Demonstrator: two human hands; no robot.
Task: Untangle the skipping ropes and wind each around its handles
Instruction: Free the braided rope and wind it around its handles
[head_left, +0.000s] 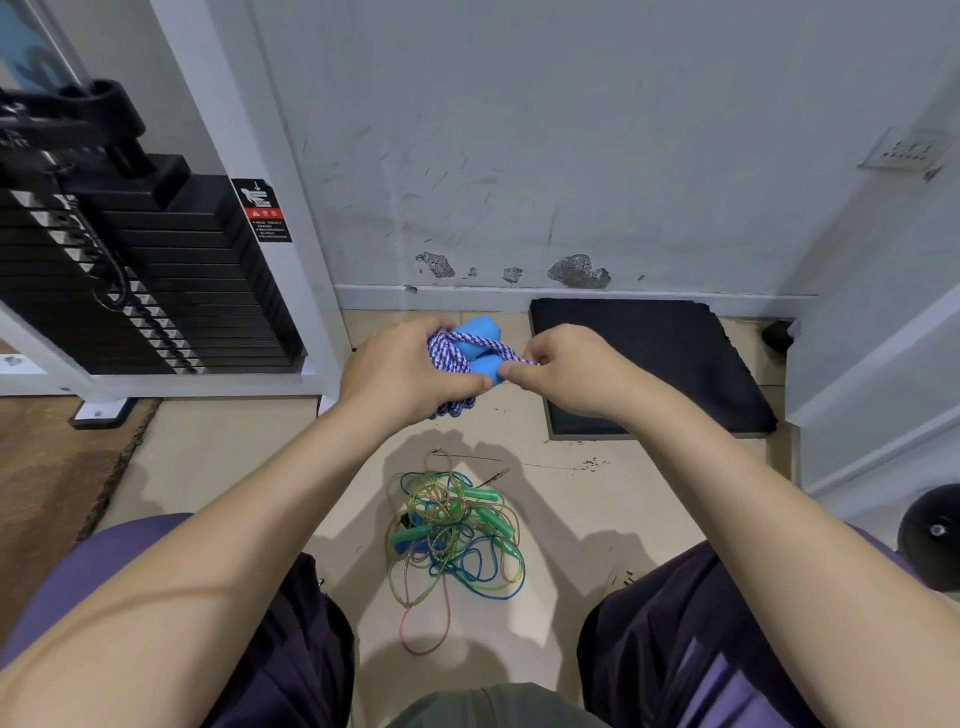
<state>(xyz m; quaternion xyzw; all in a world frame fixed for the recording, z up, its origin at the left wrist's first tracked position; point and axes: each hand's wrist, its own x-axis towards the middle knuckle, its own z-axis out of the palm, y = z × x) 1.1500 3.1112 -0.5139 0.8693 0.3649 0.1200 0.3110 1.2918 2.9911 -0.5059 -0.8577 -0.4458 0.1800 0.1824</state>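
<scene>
We find the left hand (410, 371) gripping the blue handles (480, 332) and their purple-white rope (451, 353) coils, raised above the floor; the right hand (563, 371) pinches the free end. Risk — slack lets coils slide off. The tangled ropes (454, 530) await on the floor (208, 457).

braided rope (453, 353): looking woven, matt, purple-white cord | its handles (480, 332): looking like soft matt blue foam | floor ropes (457, 535): showing glossy translucent plastic cord, green plastic grips | mat (649, 364): appearing matt black, rough-edged | weight stack (156, 280): showing matt black metal | wall (519, 156): showing scuffed, chipped paint
</scene>
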